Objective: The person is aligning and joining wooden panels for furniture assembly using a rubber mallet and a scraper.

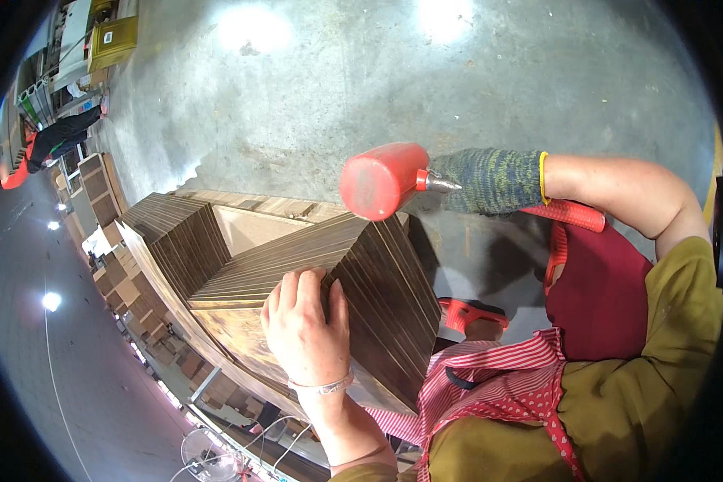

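My right hand (475, 181), in a dark green knitted glove with a yellow cuff, is closed round the handle of a red mallet (377, 183). The mallet's head hangs above the far corner of a stack of dark-stained wooden boards (390, 297), and its red handle sticks out beyond the glove. Bare, my left hand (309, 321) lies on the stack's top board (237, 333), its fingers bent over the edge and the thumb against the corner. The boards' thin layered edges show pale lines. Whether the mallet touches the boards I cannot tell.
Another stack of dark boards (177, 241) stands to the left. A grey concrete floor (297, 96) spreads beyond. At far left are a person in dark clothes (60, 140) and cardboard-coloured stacks (136, 293). A fan (209, 454) stands at the lower left.
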### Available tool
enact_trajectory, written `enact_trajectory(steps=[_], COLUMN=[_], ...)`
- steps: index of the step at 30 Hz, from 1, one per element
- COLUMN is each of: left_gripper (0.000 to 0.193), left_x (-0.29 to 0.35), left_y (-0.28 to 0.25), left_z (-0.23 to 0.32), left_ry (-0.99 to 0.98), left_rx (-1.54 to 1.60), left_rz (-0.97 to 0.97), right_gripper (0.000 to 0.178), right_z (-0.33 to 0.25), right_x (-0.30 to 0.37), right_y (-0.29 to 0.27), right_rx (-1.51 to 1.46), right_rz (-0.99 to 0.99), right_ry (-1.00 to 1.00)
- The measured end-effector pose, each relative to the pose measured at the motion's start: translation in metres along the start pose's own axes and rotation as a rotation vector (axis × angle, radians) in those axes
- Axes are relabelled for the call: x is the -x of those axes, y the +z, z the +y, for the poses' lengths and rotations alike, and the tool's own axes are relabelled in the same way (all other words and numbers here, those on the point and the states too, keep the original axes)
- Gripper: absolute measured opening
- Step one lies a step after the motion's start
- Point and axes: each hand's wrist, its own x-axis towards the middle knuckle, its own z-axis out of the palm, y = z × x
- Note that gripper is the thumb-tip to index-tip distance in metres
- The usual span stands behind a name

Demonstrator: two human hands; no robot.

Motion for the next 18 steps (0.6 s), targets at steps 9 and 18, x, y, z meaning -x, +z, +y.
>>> enact_trajectory(steps=[9, 18], left_gripper=[0.024, 0.023], left_x=[0.001, -0.004], left_y=[0.0, -0.004], left_z=[0.0, -0.006], left_ry=[0.014, 0.043], left_rx=[0.034, 0.046], left_rz=[-0.005, -0.051], right_gripper=[0.044, 0.031], right_z=[-0.004, 0.005], right_x=[0.009, 0.046], right_y=[0.01, 0.008], right_rx=[0.091, 0.086], right_rz=[0.168, 0.016], right_ry=[-0.117, -0.107])
